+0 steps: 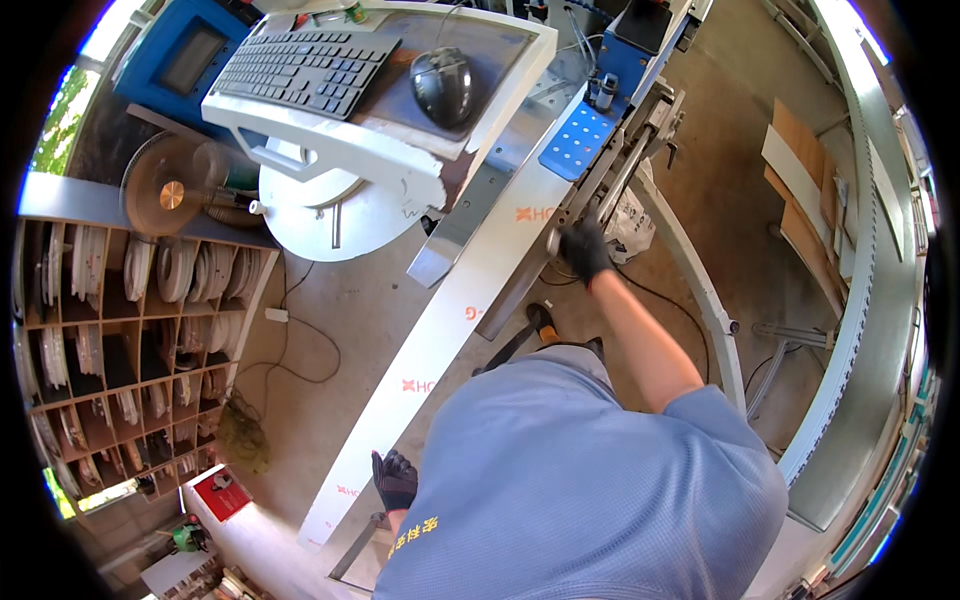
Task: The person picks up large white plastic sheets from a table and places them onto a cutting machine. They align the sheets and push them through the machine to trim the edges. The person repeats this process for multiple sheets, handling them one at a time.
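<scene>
A long white profile (pixel 400 385) with red printing on its film runs slantwise from the machine's blue dotted plate (pixel 578 140) down to the lower left. My right hand (pixel 587 250), in a black glove, is closed round a round metal knob (pixel 554 241) beside the machine's rail. Lower down, my left hand (pixel 396 480), also gloved in black, is next to the profile's right edge with its fingers curled. Whether anything lies inside those fingers is hidden. The profile's far end rests by the metal clamp rail (pixel 640 140).
A keyboard (pixel 305 70) and mouse (pixel 441 87) sit on a white stand at the upper left. Shelves of coiled strips (pixel 130 345) line the left. Cables (pixel 325 370) trail over the floor. Boards (pixel 805 190) lean at the right beside a long metal beam (pixel 865 380).
</scene>
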Demonstrator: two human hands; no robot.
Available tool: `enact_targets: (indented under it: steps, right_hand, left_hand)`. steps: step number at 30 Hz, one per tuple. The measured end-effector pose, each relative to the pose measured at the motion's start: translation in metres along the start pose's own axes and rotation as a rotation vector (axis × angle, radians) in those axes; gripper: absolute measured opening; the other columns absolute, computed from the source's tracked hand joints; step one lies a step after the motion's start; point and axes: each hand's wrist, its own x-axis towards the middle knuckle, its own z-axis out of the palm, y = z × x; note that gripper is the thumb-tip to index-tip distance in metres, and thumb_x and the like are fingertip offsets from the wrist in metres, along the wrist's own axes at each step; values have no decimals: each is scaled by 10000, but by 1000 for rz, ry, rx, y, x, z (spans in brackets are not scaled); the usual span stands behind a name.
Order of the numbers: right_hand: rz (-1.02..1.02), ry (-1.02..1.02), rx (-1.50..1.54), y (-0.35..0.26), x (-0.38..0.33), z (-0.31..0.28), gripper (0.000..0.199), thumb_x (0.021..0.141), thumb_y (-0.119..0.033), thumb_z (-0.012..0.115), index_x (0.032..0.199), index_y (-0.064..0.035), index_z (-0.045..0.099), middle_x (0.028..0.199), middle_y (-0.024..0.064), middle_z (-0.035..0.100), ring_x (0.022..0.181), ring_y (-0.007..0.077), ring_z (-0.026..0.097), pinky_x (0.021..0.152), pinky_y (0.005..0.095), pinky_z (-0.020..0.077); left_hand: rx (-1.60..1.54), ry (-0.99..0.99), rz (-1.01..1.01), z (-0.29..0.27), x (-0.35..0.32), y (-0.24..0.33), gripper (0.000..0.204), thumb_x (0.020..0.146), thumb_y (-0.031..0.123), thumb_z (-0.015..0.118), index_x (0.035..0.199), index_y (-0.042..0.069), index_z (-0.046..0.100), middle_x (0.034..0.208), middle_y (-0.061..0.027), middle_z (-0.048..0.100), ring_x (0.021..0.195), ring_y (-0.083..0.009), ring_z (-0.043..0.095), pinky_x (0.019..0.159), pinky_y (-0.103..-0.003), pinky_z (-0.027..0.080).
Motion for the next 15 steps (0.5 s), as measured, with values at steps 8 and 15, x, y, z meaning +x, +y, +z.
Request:
enact_targets:
  steps: [8,15]
  right_hand:
    - [22,-703,-223,-10,-152,64,895,875,-187,596,1361,162,-70,693,91,648,653,263,641,660,343,497]
    - [-79,-350,-301,-16,-117,85,646,859,-183,620,1214,197,237,632,172,625,552,285,634,561,379,502]
  left_hand:
    - [108,49,95,64,11,-23,436,962,464,537,758,89,450,655,27,329,611,-109,335,586,-253,295]
    - [458,-145,63,37,-4,-19,500,979,479,492,894,12,646,813,-46,634,764,-150,582,750,-256,467]
